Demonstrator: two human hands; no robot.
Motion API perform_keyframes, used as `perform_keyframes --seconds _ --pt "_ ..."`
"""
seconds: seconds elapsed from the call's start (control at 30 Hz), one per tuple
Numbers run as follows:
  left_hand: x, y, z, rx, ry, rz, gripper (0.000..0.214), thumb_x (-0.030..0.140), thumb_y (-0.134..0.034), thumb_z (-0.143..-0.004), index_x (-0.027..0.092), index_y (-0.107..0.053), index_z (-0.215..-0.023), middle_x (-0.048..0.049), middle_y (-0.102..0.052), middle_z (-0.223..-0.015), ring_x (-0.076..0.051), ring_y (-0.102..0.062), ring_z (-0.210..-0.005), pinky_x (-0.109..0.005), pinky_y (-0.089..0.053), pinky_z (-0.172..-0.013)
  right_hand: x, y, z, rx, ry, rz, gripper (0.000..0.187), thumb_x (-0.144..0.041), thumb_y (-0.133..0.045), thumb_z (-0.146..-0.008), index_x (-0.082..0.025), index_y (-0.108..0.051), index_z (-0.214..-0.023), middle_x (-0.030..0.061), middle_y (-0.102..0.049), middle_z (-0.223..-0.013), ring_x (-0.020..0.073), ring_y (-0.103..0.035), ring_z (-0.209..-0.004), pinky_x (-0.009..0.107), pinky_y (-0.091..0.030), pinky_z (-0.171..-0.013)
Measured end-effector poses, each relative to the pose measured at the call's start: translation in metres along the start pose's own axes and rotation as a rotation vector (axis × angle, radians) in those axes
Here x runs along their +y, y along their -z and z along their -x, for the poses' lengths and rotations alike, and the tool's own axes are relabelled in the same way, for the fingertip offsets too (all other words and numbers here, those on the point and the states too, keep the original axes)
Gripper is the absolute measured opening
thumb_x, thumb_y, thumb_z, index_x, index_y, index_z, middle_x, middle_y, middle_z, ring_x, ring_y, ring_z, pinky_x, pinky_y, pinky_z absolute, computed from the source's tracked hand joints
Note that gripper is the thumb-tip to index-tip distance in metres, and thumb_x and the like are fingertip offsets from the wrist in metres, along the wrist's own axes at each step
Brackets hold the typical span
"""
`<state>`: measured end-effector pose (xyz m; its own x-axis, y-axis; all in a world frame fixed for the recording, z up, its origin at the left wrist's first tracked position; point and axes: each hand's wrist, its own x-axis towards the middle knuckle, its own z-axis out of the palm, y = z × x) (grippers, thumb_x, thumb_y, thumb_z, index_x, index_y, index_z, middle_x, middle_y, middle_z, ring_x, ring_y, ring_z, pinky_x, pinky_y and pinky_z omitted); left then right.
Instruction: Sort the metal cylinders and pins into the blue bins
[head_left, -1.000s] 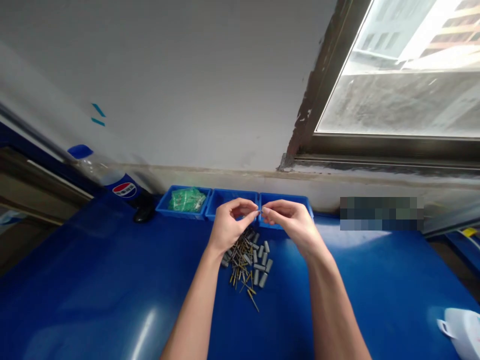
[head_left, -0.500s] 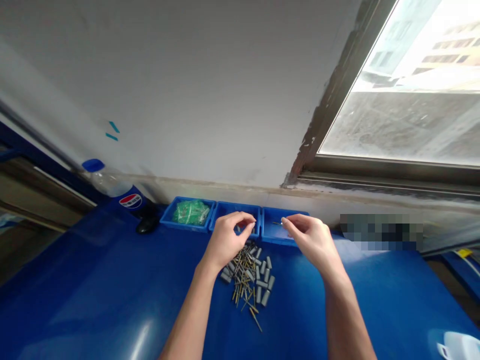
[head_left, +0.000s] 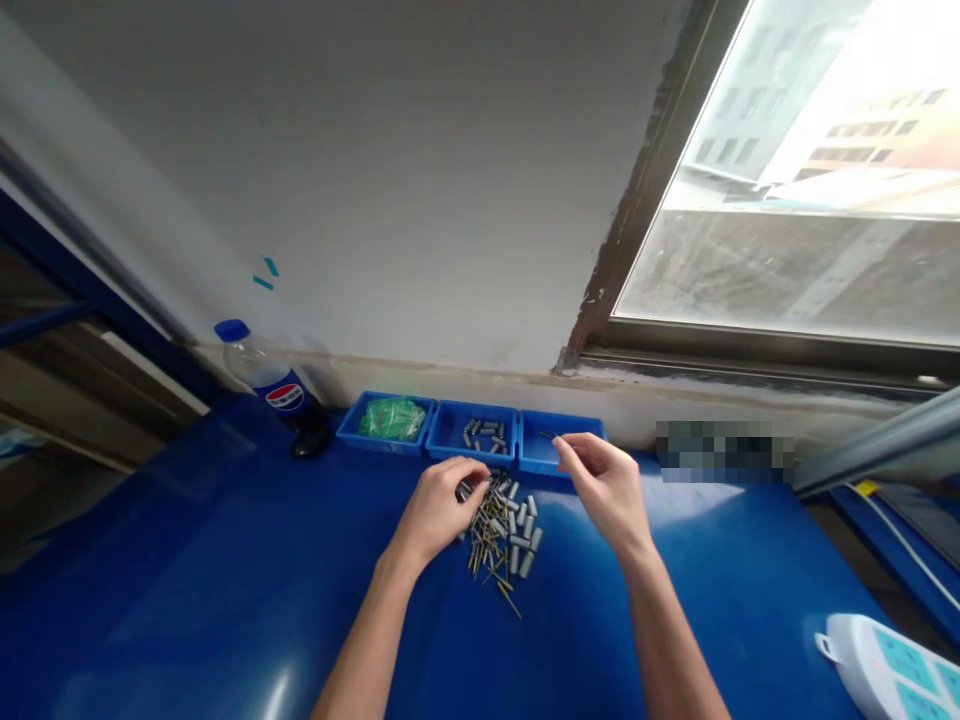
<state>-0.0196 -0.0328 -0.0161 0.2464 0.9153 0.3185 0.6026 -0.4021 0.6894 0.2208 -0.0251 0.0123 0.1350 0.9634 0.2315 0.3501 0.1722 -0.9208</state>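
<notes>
My right hand (head_left: 604, 485) pinches a thin metal rod (head_left: 548, 435) between thumb and fingertips, over the right blue tray (head_left: 536, 461). My left hand (head_left: 442, 505) is closed at the left upper edge of a loose pile of thin rods (head_left: 487, 545), some grey and some gold-coloured at one end. What its fingertips hold, if anything, I cannot make out. Several short grey cylinders (head_left: 527, 565) lie along the pile's right side. Behind the left hand, the middle blue tray (head_left: 442, 447) contains small grey cylindrical pieces (head_left: 487, 428).
A left blue tray (head_left: 349, 430) holds green plastic packets (head_left: 392, 418). Beyond it stand a cola bottle (head_left: 274, 385) and a black object (head_left: 310, 442). A white power strip (head_left: 862, 660) lies at the table's (head_left: 225, 580) right front. Wall and window rise behind.
My left hand has moved back from the middle tray down to the pile, uncovering the tray's pieces. My right hand stays by the right tray with the rod. The view has shifted slightly.
</notes>
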Motion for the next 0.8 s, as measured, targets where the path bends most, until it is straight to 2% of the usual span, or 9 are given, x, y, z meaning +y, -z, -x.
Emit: perform_keyframes --seconds 0.13,0.27,0.57,0.8 --pt "-0.007 -0.012 0.006 0.050 -0.025 -0.101 0.016 0.013 -0.067 -0.092 0.021 -0.076 -0.101 -0.0058 -0.078 -0.105 -0.024 -0.071 -0.102 -0.040 -0.057 -0.095 0.017 -0.026 0.020 0.007 0.033 -0.088 0.043 -0.057 -0.065 -0.093 -0.018 -0.077 -0.080 0.0001 -0.061 -0.055 0.0159 -0.054 -0.051 0.028 -0.041 -0.050" --pt "-0.009 -0.018 0.006 0.046 -0.026 -0.131 0.018 0.012 -0.066 -0.092 0.020 -0.076 -0.104 -0.0068 -0.078 -0.106 -0.025 -0.070 -0.103 -0.042 -0.058 -0.095 0.026 -0.039 0.025 0.031 0.027 -0.128 0.046 -0.058 -0.062 -0.095 -0.017 -0.077 -0.077 -0.0018 -0.054 -0.052 0.0144 -0.048 -0.049 0.028 -0.037 -0.050" --pt "-0.013 -0.020 0.004 0.033 0.007 -0.044 0.019 0.012 -0.064 -0.094 0.022 -0.078 -0.102 -0.0055 -0.079 -0.102 -0.023 -0.071 -0.097 -0.037 -0.059 -0.088 0.035 -0.040 0.021 0.031 -0.003 -0.195 0.048 -0.055 -0.060 -0.098 -0.018 -0.072 -0.070 -0.0027 -0.049 -0.051 0.0139 -0.044 -0.049 0.029 -0.034 -0.052" --pt "0.001 -0.024 0.001 0.170 0.017 0.093 0.012 0.021 -0.065 -0.098 0.023 -0.077 -0.099 -0.0049 -0.078 -0.098 -0.020 -0.072 -0.088 -0.033 -0.059 -0.083 0.044 -0.040 0.026 0.021 -0.006 -0.206 0.045 -0.051 -0.059 -0.100 -0.019 -0.070 -0.070 -0.0021 -0.049 -0.053 0.0142 -0.045 -0.050 0.028 -0.035 -0.052"
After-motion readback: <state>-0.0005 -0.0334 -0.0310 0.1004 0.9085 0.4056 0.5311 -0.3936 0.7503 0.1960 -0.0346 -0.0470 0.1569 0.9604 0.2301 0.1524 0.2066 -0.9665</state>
